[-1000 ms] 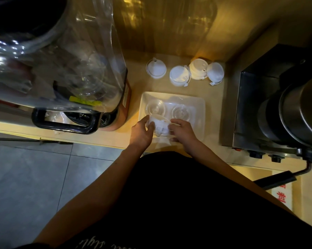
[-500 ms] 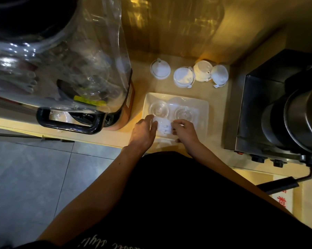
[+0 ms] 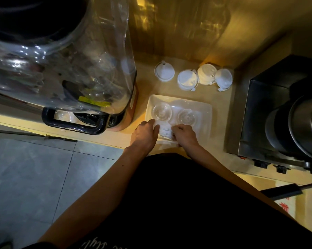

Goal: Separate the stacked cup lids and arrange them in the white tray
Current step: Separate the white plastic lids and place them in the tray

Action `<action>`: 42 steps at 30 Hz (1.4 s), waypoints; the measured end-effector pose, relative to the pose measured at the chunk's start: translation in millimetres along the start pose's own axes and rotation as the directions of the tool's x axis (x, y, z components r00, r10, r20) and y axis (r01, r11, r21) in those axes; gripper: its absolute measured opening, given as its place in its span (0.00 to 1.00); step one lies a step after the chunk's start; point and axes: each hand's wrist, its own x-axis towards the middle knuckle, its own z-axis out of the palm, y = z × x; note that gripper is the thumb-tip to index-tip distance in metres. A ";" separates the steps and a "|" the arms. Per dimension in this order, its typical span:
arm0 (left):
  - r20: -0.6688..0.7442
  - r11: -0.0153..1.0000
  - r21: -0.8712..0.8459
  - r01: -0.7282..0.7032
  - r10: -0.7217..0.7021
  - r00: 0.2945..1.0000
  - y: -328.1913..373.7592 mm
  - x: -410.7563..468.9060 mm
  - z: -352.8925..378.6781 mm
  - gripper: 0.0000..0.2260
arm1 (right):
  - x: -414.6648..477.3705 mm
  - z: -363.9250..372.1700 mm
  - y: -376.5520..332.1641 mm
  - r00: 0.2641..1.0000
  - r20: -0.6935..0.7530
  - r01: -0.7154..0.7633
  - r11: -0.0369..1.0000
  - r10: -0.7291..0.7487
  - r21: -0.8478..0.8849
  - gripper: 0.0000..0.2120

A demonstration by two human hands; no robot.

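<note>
A white rectangular tray (image 3: 204,109) lies on the wooden counter. Two clear dome lids rest in its far half, one on the left (image 3: 161,112) and one to its right (image 3: 186,116). Over the tray's near edge my left hand (image 3: 145,134) and my right hand (image 3: 184,134) both grip a small stack of clear lids (image 3: 164,131) between them. The stack's lower part is hidden by my fingers.
Several white cup lids (image 3: 187,79) sit behind the tray by the wall. A large clear-covered machine (image 3: 61,60) with a black handle (image 3: 74,123) stands at the left. A dark steel appliance (image 3: 284,114) stands at the right. Grey floor tiles lie below the counter edge.
Both hands and the lid stack have lowered closer to the tray's near edge. The hands have drawn tighter around the stack.
</note>
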 end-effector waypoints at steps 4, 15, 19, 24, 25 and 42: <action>0.028 0.999 0.035 0.009 -0.010 1.000 -0.4 2.7 -0.7 0.17 | 1.8 1.3 1.0 1.000 0.017 0.004 1.000 -0.004 -0.006 0.11; 0.113 0.991 0.130 0.026 -0.041 0.993 -5.3 16.6 7.7 0.12 | 10.2 7.8 7.0 0.993 0.112 -0.048 0.999 0.045 0.022 0.11; 0.140 0.983 0.181 0.043 -0.069 0.988 -6.9 19.0 9.1 0.12 | 14.9 10.0 9.6 0.991 0.114 -0.077 0.997 0.074 0.025 0.12; 0.144 0.972 0.232 0.045 -0.080 0.986 -5.8 19.0 10.1 0.11 | 20.9 10.3 14.0 0.984 0.132 -0.136 0.983 0.120 0.121 0.10; 0.142 0.970 0.238 0.043 -0.078 0.987 -6.0 18.9 10.8 0.12 | 20.8 10.7 14.8 0.984 0.132 -0.135 0.984 0.119 0.118 0.09; 0.124 0.977 0.214 0.012 -0.040 0.992 -6.2 17.7 10.8 0.19 | 28.4 12.4 19.4 0.984 0.132 -0.137 0.982 0.120 0.131 0.04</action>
